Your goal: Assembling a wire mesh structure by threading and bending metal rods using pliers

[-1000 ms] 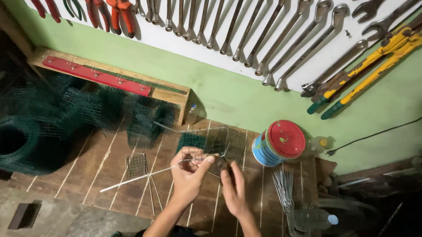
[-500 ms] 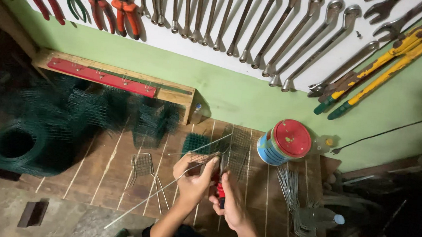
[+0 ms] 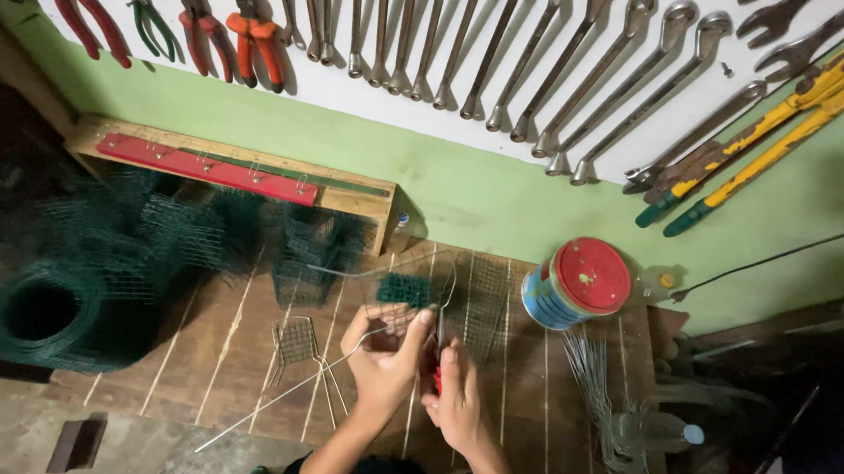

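My left hand (image 3: 384,359) pinches a long thin metal wire (image 3: 279,396) that runs down-left across the wooden bench (image 3: 211,371). My right hand (image 3: 454,400) sits right beside it, closed around a red-handled tool (image 3: 438,377) whose tip meets the wire, which bends upward there (image 3: 445,299). A small piece of green mesh (image 3: 404,289) lies just beyond my fingers. A small finished wire grid with legs (image 3: 298,343) lies left of my left hand.
A roll of green wire mesh (image 3: 45,313) and mesh cages (image 3: 300,253) crowd the left. A red-lidded tin (image 3: 579,281) stands at right, with a bundle of cut wires (image 3: 600,401) and a plastic bottle (image 3: 663,432). Spanners, pliers and yellow bolt cutters (image 3: 762,128) hang on the wall.
Both hands have stayed together at the bench front; the wire end in my left hand has been bent and the long tail has swung further down-left. The view shifted slightly.
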